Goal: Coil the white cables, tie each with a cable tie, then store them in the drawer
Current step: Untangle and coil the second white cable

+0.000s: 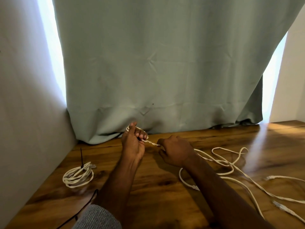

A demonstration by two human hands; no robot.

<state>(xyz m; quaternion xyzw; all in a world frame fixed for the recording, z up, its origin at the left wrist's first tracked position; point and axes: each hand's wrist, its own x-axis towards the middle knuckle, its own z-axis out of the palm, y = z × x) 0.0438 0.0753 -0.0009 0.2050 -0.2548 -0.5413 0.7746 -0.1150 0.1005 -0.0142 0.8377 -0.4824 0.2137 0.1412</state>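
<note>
- Winding a white cable (pixel 221 162) into loops: left hand (pixel 133 142) raised near the back of the wooden table (pixel 165 182), fingers curled around the first turns, thumb up to pin them.
- Right hand (pixel 175 151) just beside it, pinched closed on the same cable, feeding a short taut stretch across to the left.
- Best done by keeping that stretch lightly tensioned, laying each turn flat next to the last, matching loop size, letting any twist roll out through the right fingers rather than forcing it.
- Worth drawing slack from the loose run to the right in short pulls, so the crossings there open instead of cinching into a knot.
- Loose run sprawled over the right half of the table, crossing itself in several places; likely snag points.
- Second loose cable (pixel 283 178) at the far right, its plug ends lying near the tangle; may drag along if caught.
- Finished coil (pixel 77 176) at the left of the table, well apart from the hands, bound with a black cable tie (pixel 81 158) whose tail stands upright.
- Thin black cord (pixel 87 204) at the lower left by the grey sleeve (pixel 99 217); cannot tell whether spare tie or something else.
- Green curtain (pixel 165 63) hanging right behind the left hand, hem touching the tabletop; might brush the loops.
- No drawer in view; storing still ahead, by the look of things.
</note>
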